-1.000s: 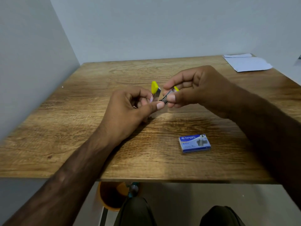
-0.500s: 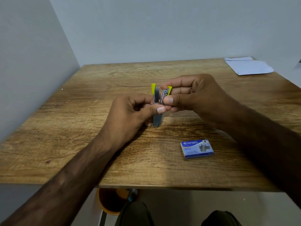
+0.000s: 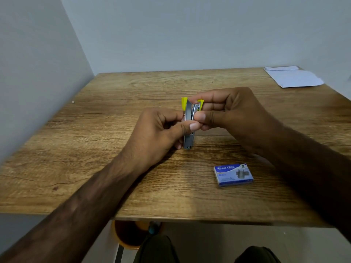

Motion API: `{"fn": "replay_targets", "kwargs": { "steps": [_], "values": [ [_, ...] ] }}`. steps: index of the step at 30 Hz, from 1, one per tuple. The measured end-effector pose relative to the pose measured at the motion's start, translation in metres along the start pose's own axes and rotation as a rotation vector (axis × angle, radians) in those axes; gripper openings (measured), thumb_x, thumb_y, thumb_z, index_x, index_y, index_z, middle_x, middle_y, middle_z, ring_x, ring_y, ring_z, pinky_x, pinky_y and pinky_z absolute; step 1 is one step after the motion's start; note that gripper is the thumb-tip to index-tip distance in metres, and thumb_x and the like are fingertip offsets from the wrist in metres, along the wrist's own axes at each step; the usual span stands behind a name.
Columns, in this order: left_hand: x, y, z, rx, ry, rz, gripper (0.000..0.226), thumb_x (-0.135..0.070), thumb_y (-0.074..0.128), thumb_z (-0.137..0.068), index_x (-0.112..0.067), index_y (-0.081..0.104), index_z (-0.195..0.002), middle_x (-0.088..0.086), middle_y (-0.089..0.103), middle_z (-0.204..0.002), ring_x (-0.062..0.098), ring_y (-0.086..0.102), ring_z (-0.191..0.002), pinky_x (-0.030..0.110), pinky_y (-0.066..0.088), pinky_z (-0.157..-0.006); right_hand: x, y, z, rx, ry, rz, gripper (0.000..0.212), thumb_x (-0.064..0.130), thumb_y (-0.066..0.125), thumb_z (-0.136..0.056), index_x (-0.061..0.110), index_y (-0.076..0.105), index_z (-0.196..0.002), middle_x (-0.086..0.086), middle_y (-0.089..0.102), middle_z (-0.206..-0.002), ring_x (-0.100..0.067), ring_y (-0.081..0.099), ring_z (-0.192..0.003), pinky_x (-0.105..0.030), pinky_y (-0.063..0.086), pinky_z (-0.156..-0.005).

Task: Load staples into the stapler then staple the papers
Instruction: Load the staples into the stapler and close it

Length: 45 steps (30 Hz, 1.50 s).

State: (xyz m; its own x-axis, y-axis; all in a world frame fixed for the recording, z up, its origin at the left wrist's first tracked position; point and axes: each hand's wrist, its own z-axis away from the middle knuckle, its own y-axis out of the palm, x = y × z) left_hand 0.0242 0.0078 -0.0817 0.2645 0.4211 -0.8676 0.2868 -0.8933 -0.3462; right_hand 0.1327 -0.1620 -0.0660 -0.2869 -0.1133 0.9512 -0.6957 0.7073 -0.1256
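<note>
A small grey metal stapler with yellow ends is held upright over the middle of the wooden table. My left hand grips its body from the left, thumb across the front. From the right, my right hand pinches the stapler's upper part between thumb and fingers, where a shiny inner metal piece shows. A blue staple box lies closed on the table near my right forearm. White papers lie at the far right corner.
Grey walls close the table on the left and at the back. Below the table's front edge I see my knees and an orange round object on the floor.
The stapler has turned from tilted to upright and come lower, toward the table. Both hands stayed on it, and its grey lower end now shows below my left thumb.
</note>
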Motion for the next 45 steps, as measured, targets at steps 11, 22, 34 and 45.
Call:
{"fn": "replay_targets", "kwargs": {
  "steps": [11,22,34,45],
  "values": [
    [-0.004,0.003,0.002,-0.006,0.037,-0.047,0.009,-0.019,0.073,-0.091,-0.018,0.082,-0.095,0.024,0.071,-0.072,0.035,0.061,-0.056,0.047,0.052,-0.051,0.007,0.004,0.003,-0.010,-0.037,0.051,0.034,-0.003,0.074,-0.084,0.011,0.073,-0.115,-0.027,0.076,-0.094,-0.035,0.076,-0.086,-0.030,0.063,-0.069],
    [0.002,-0.001,0.001,-0.015,-0.033,0.141,0.017,-0.020,0.075,-0.089,-0.004,0.075,-0.093,0.035,0.067,-0.086,0.026,0.060,-0.071,0.040,0.052,-0.066,0.010,-0.007,0.000,0.046,0.045,-0.030,0.035,0.001,0.077,-0.083,0.008,0.072,-0.117,-0.014,0.080,-0.093,-0.025,0.077,-0.083,-0.033,0.062,-0.073],
    [-0.002,0.003,0.002,0.049,-0.105,0.265,0.020,-0.013,0.069,-0.091,-0.010,0.076,-0.110,0.024,0.077,-0.101,0.027,0.063,-0.085,0.028,0.048,-0.066,0.001,-0.013,-0.004,0.003,0.149,-0.155,0.038,0.004,0.078,-0.083,0.006,0.069,-0.119,-0.021,0.077,-0.100,-0.021,0.073,-0.078,-0.028,0.062,-0.070],
    [-0.007,0.003,0.004,0.027,-0.104,0.255,0.019,-0.015,0.070,-0.091,-0.012,0.077,-0.108,0.023,0.077,-0.097,0.030,0.064,-0.078,0.026,0.049,-0.064,0.001,-0.010,0.000,0.065,0.176,-0.174,0.042,0.005,0.080,-0.080,0.009,0.070,-0.121,-0.024,0.075,-0.107,-0.024,0.073,-0.084,-0.028,0.060,-0.067]
  ]
}}
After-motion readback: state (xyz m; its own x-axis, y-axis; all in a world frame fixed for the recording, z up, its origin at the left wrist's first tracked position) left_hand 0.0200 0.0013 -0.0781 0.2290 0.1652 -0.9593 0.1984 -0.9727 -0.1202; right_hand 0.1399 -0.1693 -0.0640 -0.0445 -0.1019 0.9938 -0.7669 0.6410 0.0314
